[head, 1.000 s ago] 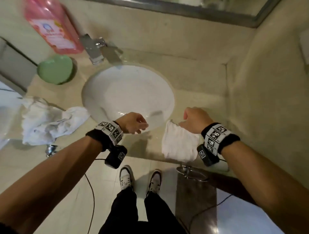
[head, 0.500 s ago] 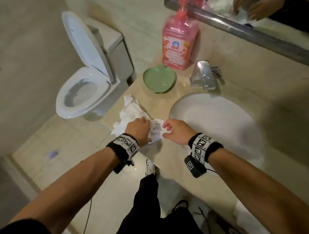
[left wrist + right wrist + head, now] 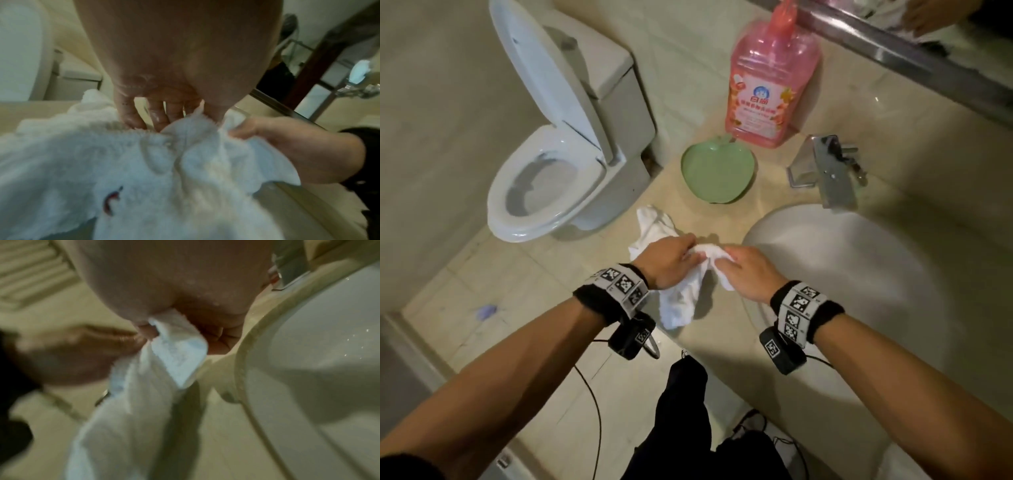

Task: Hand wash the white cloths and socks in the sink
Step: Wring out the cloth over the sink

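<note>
A white cloth hangs lifted above the counter left of the sink. My left hand grips its top edge from the left, and my right hand pinches the same edge from the right. In the left wrist view the cloth is fluffy with a small red and blue mark, and my left fingers curl into it. The right wrist view shows the cloth pinched in my right hand beside the sink rim. Another white cloth lies on the counter behind my left hand.
A green apple-shaped dish and a pink detergent bottle stand at the back of the counter. The metal tap sits behind the sink. A white toilet with its lid up stands to the left.
I turned from the right side of the sink to the left pile. My right hand let go of the cloth there, and both hands took hold of a cloth and lifted it.
</note>
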`<state>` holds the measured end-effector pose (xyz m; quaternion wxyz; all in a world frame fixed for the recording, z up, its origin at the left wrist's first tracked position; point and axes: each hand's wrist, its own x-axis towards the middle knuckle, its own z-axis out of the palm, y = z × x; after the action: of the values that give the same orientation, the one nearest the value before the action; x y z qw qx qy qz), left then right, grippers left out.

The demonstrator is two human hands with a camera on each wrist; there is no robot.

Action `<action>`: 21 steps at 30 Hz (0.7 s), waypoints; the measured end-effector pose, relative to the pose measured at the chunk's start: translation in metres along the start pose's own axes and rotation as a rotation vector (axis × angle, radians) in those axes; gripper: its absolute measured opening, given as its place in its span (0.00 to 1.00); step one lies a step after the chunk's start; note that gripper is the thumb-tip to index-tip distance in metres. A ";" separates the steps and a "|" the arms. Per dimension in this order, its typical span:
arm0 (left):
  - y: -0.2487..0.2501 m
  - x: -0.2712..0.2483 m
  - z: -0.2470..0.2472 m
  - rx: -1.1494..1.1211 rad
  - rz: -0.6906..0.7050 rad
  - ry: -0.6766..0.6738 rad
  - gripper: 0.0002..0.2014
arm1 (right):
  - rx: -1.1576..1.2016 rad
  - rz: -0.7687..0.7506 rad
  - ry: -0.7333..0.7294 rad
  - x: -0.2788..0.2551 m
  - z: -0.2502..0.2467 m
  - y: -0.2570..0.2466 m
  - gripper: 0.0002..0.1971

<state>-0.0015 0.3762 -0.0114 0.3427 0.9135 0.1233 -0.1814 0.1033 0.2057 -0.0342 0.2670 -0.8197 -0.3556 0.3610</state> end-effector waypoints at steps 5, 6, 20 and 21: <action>0.003 0.003 -0.006 -0.254 -0.204 -0.222 0.40 | 0.514 0.021 0.076 0.005 -0.042 -0.028 0.08; 0.005 0.006 -0.009 -0.330 -0.211 -0.278 0.42 | 0.578 0.036 0.087 0.004 -0.049 -0.033 0.09; 0.030 0.044 -0.038 -0.543 0.007 0.146 0.24 | 0.543 -0.053 0.302 0.024 -0.078 -0.033 0.30; 0.031 0.050 -0.040 -0.618 -0.009 0.166 0.23 | 0.508 -0.062 0.293 0.026 -0.075 -0.032 0.30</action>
<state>0.0643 0.3855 0.0134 0.5918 0.7774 0.2042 -0.0616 0.1621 0.2319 0.0219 0.5231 -0.7588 -0.2365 0.3076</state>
